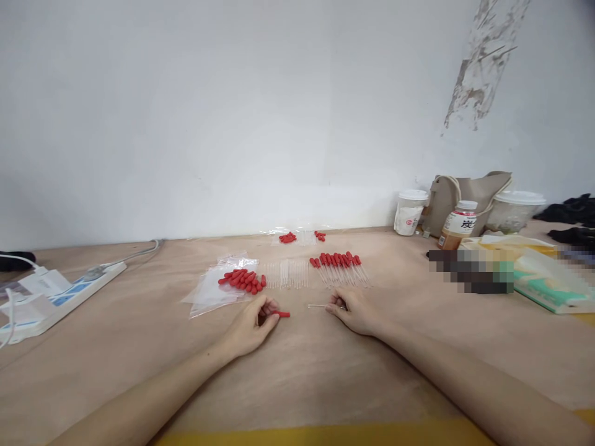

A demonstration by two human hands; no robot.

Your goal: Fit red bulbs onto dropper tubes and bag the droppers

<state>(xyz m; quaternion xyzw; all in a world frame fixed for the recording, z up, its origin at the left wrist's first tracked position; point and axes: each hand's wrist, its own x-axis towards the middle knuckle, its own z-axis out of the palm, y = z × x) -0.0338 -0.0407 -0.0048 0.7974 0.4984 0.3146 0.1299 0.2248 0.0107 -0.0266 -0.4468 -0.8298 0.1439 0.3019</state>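
Observation:
Between thumb and fingers, my left hand (pixel 258 323) pinches a red rubber dropper bulb (pixel 284 314), its end pointing right. Facing it across a short gap, my right hand (pixel 353 311) grips a thin clear glass tube (pixel 317 306) that points left. A pile of red bulbs (pixel 242 280) lies on clear plastic bags (pixel 209 294) beyond my left hand. Bare glass tubes (pixel 287 274) lie side by side in the middle. Just past my right hand rests a row of droppers (pixel 341 266), red bulbs fitted on their tubes.
Bagged red bulbs (pixel 287 237) lie near the wall. A white power strip (pixel 69 306) with plugs and cables sits at left. At right stand a lidded paper cup (pixel 411 212), a drink bottle (pixel 459 226), a grey bag (pixel 474 189), another lidded cup (pixel 515 210) and a green-white packet (pixel 548 282).

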